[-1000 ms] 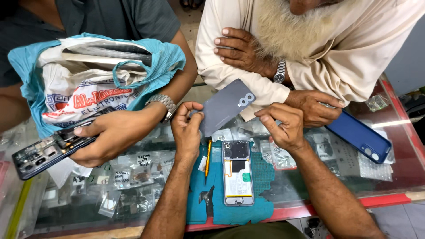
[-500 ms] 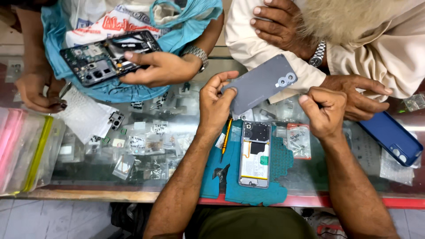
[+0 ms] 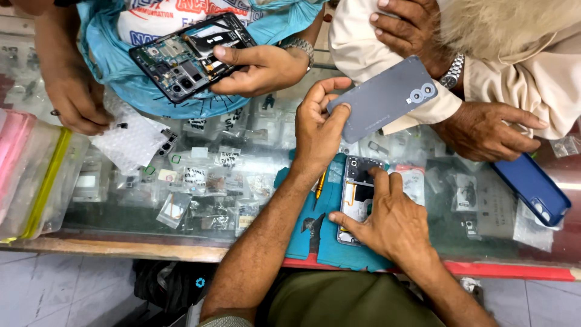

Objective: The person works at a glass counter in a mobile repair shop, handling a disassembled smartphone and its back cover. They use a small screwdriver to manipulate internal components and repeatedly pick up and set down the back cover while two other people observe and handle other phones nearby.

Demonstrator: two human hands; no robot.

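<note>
Your left hand (image 3: 318, 130) grips the grey back cover (image 3: 384, 97) of a phone by its lower left edge, thumb on the outer face, fingers behind. The cover is lifted off the bench (image 3: 242, 181), tilted, its 2 camera rings toward the upper right.

Your right hand (image 3: 387, 221) lies on the opened phone (image 3: 357, 188), fingers spread and pressing on its exposed insides; it clasps nothing. The opened phone lies flat on the teal work mat (image 3: 302, 236), directly below the raised cover.

Landmark: the teal work mat.
- On the mat, left of the opened phone: a thin yellow-handled tool (image 3: 319, 184) and a small dark pair of tweezers (image 3: 313, 225).
- Left of the mat, under the glass top: many small clear bags of parts (image 3: 200, 178).
- Far left of the mat: a stack of clear pouches (image 3: 36, 169) with pink and yellow edges.
- Above and left of the mat: another person's hand (image 3: 257, 69) holds a second opened phone (image 3: 190, 54) over a blue plastic bag (image 3: 121, 79).
- Right of the mat: a blue phone case (image 3: 532, 188) lies on the bench, just below a third person's hand (image 3: 484, 130).
</note>
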